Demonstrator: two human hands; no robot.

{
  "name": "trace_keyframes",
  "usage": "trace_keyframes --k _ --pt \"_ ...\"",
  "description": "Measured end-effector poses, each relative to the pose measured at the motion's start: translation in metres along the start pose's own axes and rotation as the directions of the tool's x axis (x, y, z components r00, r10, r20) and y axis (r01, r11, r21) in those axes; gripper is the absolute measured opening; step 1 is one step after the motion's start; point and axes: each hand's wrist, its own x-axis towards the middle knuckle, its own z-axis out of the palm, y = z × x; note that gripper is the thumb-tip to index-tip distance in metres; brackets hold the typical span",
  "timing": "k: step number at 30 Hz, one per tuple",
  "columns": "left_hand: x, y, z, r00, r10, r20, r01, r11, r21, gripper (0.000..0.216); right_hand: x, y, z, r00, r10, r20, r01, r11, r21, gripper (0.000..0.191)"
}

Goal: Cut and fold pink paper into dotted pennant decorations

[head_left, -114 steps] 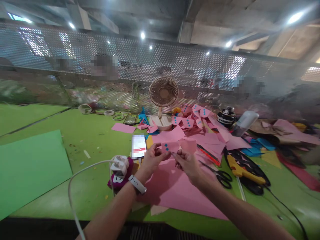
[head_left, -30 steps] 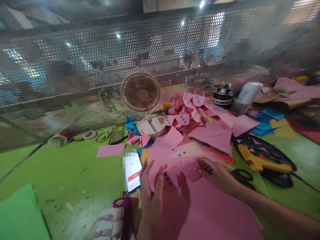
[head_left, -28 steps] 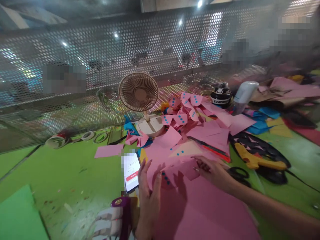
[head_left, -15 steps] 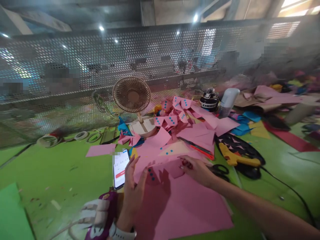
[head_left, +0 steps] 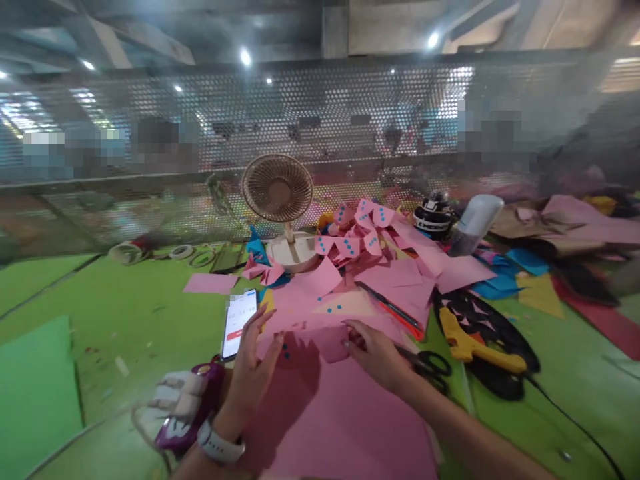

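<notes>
My right hand (head_left: 376,355) pinches the right end of a pink paper piece (head_left: 327,343) between thumb and fingers. Blue diamond dots mark that piece's left end, beside the thumb of my left hand (head_left: 255,363). The left fingers are spread and curve over the paper; whether the thumb touches it I cannot tell. Beneath both hands lies a large pink sheet (head_left: 350,420), partly in shadow. Beyond them, loose blue diamonds (head_left: 330,309) rest on a pale paper piece. A phone (head_left: 239,325) with a lit screen lies left of my left hand.
A yellow glue gun (head_left: 473,343) on a black tray and black scissors (head_left: 434,365) lie to the right. Behind are a fan (head_left: 278,190), a heap of dotted pink papers (head_left: 350,243) and a pen (head_left: 390,308). A purple-and-white object (head_left: 193,407) sits by my left wrist.
The view has swung, so the background sits further right. Both hands keep nearly the same pose around the pink paper piece. Fewer of its blue dots show beside my left thumb.
</notes>
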Motion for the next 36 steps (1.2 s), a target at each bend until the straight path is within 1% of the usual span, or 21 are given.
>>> trace_keyframes --k 2,8,15,18,21,23,25,28,32,36 --pt "-0.001 0.002 -0.001 1.0 0.011 -0.004 -0.011 1.0 0.01 0.035 0.001 0.003 0.001 1.0 -0.009 0.007 0.009 1.0 0.025 0.036" --pt "-0.004 0.004 0.0 0.998 0.057 -0.007 -0.057 0.998 0.021 0.033 -0.003 0.005 0.0 0.999 -0.05 -0.012 0.05 0.998 0.03 0.039" --pt "-0.007 0.013 -0.003 0.994 0.105 -0.025 -0.104 0.994 0.015 0.032 0.001 0.014 -0.008 0.998 0.008 -0.065 0.0 0.991 0.133 0.041" --pt "-0.011 0.017 -0.003 0.99 0.137 0.01 -0.137 0.991 0.0 0.033 0.008 0.017 -0.01 0.994 0.036 -0.107 -0.013 0.977 0.211 0.038" --pt "-0.013 0.017 -0.001 0.988 0.149 0.034 -0.149 0.989 0.0 0.032 0.015 0.014 -0.011 0.993 0.07 -0.099 -0.04 0.961 0.273 0.032" --pt "-0.014 0.016 0.001 0.988 0.15 0.039 -0.15 0.989 0.004 0.031 0.019 0.008 -0.012 0.995 0.065 -0.075 -0.045 0.971 0.234 0.026" --pt "-0.014 0.015 0.001 0.986 0.159 0.04 -0.159 0.987 -0.003 0.031 0.026 0.002 -0.013 0.997 0.042 -0.063 -0.032 0.989 0.145 0.021" --pt "-0.013 0.014 0.001 0.983 0.181 0.032 -0.181 0.983 -0.028 0.031 0.035 -0.003 -0.015 0.998 0.021 -0.058 -0.017 0.998 0.057 0.02" --pt "-0.013 0.011 0.002 0.986 0.163 0.021 -0.162 0.986 -0.027 0.031 0.033 -0.002 -0.02 0.999 0.036 -0.025 -0.034 0.997 0.066 0.024" --pt "-0.014 0.009 0.002 0.984 0.171 0.048 -0.171 0.985 -0.009 0.032 0.023 0.004 -0.031 0.996 0.085 0.002 -0.085 0.991 0.099 0.027"
